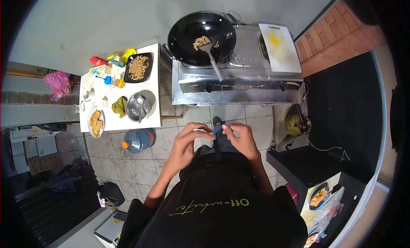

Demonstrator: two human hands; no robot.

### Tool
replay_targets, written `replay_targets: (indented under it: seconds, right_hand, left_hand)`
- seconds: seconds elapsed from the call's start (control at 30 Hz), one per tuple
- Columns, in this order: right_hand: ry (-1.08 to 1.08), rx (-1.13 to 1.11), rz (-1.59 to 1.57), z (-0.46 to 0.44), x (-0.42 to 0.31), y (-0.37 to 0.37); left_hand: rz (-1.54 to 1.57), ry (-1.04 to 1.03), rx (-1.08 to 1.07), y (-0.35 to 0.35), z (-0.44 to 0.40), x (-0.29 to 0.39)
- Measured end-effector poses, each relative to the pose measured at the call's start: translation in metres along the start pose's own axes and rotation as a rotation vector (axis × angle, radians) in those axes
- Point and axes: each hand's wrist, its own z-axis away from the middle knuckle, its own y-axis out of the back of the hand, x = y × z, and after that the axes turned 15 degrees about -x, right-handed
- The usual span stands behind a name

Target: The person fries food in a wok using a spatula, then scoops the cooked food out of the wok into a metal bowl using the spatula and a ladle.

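My left hand (pixel 184 146) hangs in front of my body at waist height, its fingers bent and apart, with nothing visible in it. Across from it, my right hand (pixel 242 140) is raised with loosely curled fingers spaced apart; no held thing shows. A small gap separates the two hands, above my legs and the tiled floor. Ahead of them a black wok (pixel 181 32) sits on the stove's left burner. Inside the wok lie light brown strips of food (pixel 200 42) and the head of a metal spatula (pixel 215 67), whose handle leans over the near rim.
The steel stove (pixel 243 77) carries a stained white cutting board (pixel 282 62) at right. On the white table (pixel 96 105) are a black tray (pixel 147 73) of food strips, a metal bowl (pixel 145 112) and a plate (pixel 91 124). A blue water jug (pixel 141 141) lies on the floor.
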Motion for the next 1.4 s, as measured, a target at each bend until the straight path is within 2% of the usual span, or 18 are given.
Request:
replay_targets:
  seconds: [0.03, 0.13, 0.17, 0.23, 0.27, 0.3, 0.33, 0.4, 0.5, 0.57, 0.6, 0.63, 0.7, 0.77, 0.9, 1.1, 1.23, 1.4]
  right_hand:
    - [-0.019, 0.079, -0.066, -0.011, 0.011, 0.004]
    - [-0.084, 0.150, -0.050, -0.045, 0.030, 0.022]
    - [-0.099, 0.203, -0.043, -0.060, 0.034, 0.029]
    - [-0.092, 0.201, -0.130, -0.104, 0.066, 0.040]
    - [-0.090, 0.141, -0.226, -0.121, 0.092, 0.042]
    - [-0.106, 0.133, -0.225, -0.135, 0.098, 0.049]
    - [-0.218, 0.043, -0.348, -0.150, 0.102, 0.055]
    - [-0.325, -0.053, -0.470, -0.174, 0.100, 0.061]
    - [-0.276, -0.185, -0.734, -0.192, 0.081, 0.064]
    - [-0.341, -0.238, -0.605, -0.199, 0.075, 0.058]
    - [-0.350, -0.251, -0.596, -0.203, 0.078, 0.054]
    - [-0.348, -0.186, -0.418, -0.209, 0.086, 0.047]
    - [-0.133, 0.108, 0.029, -0.214, 0.095, 0.034]
    - [-0.136, 0.225, 0.104, -0.212, 0.060, 0.043]
    - [-0.291, 0.304, 0.357, -0.207, 0.014, 0.064]
    - [-0.174, 0.506, 0.717, -0.229, 0.019, 0.084]
    - [-0.404, 0.405, 0.811, -0.231, -0.023, 0.117]
    - [-0.425, 0.311, 0.930, -0.267, -0.044, 0.157]
  left_hand:
    - [-0.004, -0.014, 0.116, -0.008, -0.004, -0.035]
    - [0.396, 0.589, 0.304, -0.040, 0.039, -0.168]
    - [0.257, 0.554, 0.373, -0.059, 0.075, -0.229]
    - [0.311, 0.907, 0.546, -0.099, 0.178, -0.296]
    - [0.434, 1.193, 0.763, -0.127, 0.228, -0.313]
    - [0.333, 1.187, 1.012, -0.146, 0.248, -0.281]
    - [0.220, 1.337, 0.777, -0.165, 0.312, -0.284]
    - [0.005, 1.257, 0.728, -0.188, 0.352, -0.239]
    - [0.178, 1.256, 0.609, -0.224, 0.403, -0.234]
    - [0.301, 0.684, 1.070, -0.254, 0.406, -0.245]
    - [0.720, 0.994, 1.477, -0.219, 0.340, -0.224]
    - [0.757, 0.833, 1.291, -0.192, 0.325, -0.220]
    - [0.807, 0.815, 1.714, -0.125, 0.227, -0.202]
    - [0.749, 0.645, 1.612, -0.067, 0.170, -0.205]
    - [0.498, 0.286, 0.901, 0.047, 0.079, -0.211]
    - [0.268, 0.309, 0.286, 0.138, 0.002, -0.146]
    - [0.555, 0.087, 0.296, 0.132, -0.012, -0.135]
    - [0.651, 0.076, 0.314, 0.118, -0.012, -0.142]
